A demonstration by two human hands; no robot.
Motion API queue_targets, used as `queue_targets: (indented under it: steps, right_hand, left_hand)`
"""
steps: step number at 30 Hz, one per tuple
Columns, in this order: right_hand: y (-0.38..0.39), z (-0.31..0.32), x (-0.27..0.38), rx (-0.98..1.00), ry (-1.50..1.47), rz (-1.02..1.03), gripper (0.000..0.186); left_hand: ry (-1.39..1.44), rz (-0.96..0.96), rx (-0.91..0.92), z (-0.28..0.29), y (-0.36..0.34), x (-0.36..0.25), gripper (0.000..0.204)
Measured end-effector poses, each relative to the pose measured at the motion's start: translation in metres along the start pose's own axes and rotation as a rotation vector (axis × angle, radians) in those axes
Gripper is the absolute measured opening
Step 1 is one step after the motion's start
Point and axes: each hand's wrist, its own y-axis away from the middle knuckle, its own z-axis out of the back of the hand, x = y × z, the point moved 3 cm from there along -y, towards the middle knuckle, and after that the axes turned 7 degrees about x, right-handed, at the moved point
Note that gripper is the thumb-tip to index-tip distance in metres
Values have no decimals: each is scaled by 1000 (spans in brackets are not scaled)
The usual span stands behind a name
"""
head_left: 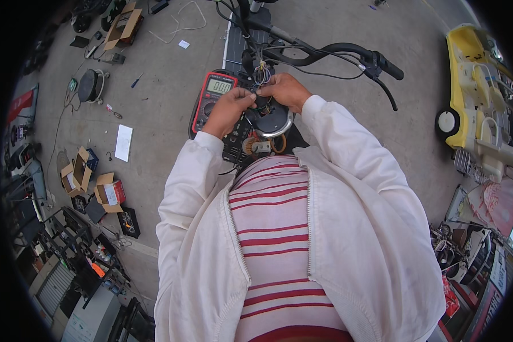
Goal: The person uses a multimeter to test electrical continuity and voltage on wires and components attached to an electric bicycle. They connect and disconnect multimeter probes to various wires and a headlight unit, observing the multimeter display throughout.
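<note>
My left hand (229,112) and my right hand (289,91) are close together in front of a scooter's handlebar (308,57). Fingers of both are pinched; what lies between them is too small to make out. A looped bundle of thin coloured wires (261,74) hangs just beyond the fingertips. Below my hands sits a round dark headlight (273,122) with a chrome rim, wires at its upper part. A red and black multimeter (218,85), its display lit, lies beside my left hand. Nearer me are a copper-coloured coil (248,145) and a small pale block (261,147).
To the right a brake lever (387,94) juts out, with a yellow ride-on vehicle (461,85) beyond. On the concrete floor at left lie a white paper sheet (123,142), a screwdriver (137,80), a round stool (89,85) and open cardboard boxes (105,191).
</note>
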Motion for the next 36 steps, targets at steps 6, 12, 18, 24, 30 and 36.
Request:
queue_targets:
  steps: [6,12,18,24,30,36]
  right_hand:
    - [-5,0,-6,1,-30,11,20]
    - [-5,1,-6,35,-21,13,20]
    - [-8,6,-11,91,-100,-5,20]
    - [-5,4,-5,59,-12,-4,22]
    - [0,2,0,48,-68,-37,22]
    - [1,7,2,92,-139,-81,26]
  left_hand:
    - [-106,-88,-104,-1,-3,5,11]
    - [-89,-82,-150,-1,-5,11,12]
    - [-86,-76,-141,0,-6,12,12]
    - [-34,-107,-122,-4,-6,11,15]
    - [-152,-100,-118,-4,-4,7,17]
    - [-111,-100,-59,3,-1,7,16]
